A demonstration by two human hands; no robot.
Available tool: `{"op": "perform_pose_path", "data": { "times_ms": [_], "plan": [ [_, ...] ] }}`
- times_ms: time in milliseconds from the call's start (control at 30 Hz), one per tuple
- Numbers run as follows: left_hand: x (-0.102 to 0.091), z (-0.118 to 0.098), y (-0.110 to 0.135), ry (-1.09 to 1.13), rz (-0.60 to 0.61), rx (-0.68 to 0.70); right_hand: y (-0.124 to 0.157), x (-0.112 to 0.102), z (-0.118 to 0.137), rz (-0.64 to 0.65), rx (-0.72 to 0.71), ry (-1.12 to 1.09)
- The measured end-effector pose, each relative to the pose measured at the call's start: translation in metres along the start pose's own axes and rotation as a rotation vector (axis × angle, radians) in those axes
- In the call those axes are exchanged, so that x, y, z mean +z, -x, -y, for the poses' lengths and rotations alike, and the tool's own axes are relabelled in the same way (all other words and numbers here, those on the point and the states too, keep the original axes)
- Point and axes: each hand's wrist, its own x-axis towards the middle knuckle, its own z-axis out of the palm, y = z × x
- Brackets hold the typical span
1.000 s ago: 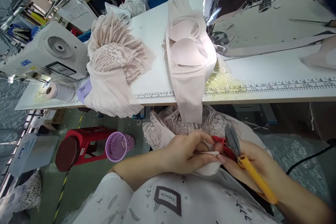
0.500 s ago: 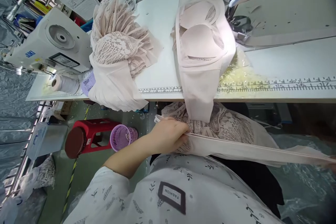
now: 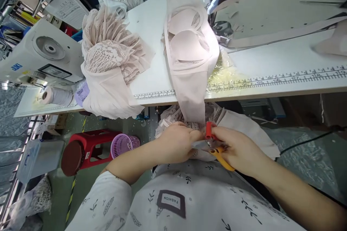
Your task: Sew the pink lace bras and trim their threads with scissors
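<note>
My left hand (image 3: 175,142) is closed on the edge of a pale pink lace bra (image 3: 248,128) that lies over my lap, below the table edge. Close beside it, my right hand (image 3: 241,148) grips a pair of scissors (image 3: 222,159) with one red and one yellow handle. The blades point left toward my left fingers and the fabric; whether they touch the cloth I cannot tell. Another pale pink bra (image 3: 188,45), cups up, lies on the table, and its band (image 3: 189,90) hangs over the front edge just above my hands.
A heap of pale pink lace pieces (image 3: 105,57) lies left on the white table (image 3: 151,18), beside a sewing machine (image 3: 51,47) and thread cone (image 3: 56,95). A printed ruler (image 3: 271,79) runs along the front edge. On the floor are a red stool (image 3: 92,148) and purple basket (image 3: 121,144).
My right hand has come in from the far right edge, now with scissors, up to my left hand. The long band stretched to the right is no longer held taut. The view has shifted slightly.
</note>
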Motion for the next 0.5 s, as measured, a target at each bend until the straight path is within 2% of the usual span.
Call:
{"op": "perform_pose_path", "data": {
  "times_ms": [133, 267, 400, 500],
  "plan": [
    [-0.006, 0.006, 0.006, -0.064, 0.044, 0.035, -0.007, 0.007, -0.003, 0.024, 0.044, -0.147],
    [-0.017, 0.02, 0.025, -0.186, 0.08, 0.04, -0.002, 0.003, -0.012, 0.011, 0.0, -0.256],
    [-0.025, 0.035, 0.044, -0.167, -0.009, 0.014, 0.002, -0.004, -0.017, -0.001, -0.001, -0.27],
    [-0.027, 0.043, 0.052, -0.005, -0.13, 0.004, 0.002, -0.011, -0.02, -0.003, -0.006, -0.253]
  ]
}}
